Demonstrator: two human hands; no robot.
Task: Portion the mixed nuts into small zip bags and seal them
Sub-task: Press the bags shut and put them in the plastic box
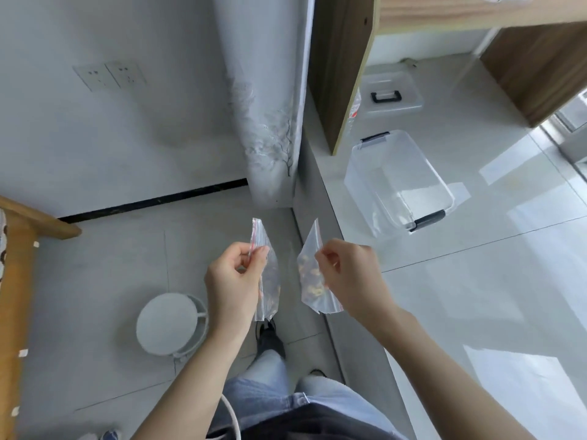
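The person wears light blue jeans (270,395), a dark top (317,420), dark shoes (270,338); forearms bare.

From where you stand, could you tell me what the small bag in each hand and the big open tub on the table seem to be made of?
Both small zip bags, left and right, look like thin clear plastic film: glossy, creased, nuts showing through, with a red line at the zip edge. The large clear rectangular tub looks like rigid translucent plastic, with dark, probably plastic latch handles.

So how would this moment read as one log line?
left hand: pinches bag | right hand: pinches nut bag | tub: on table
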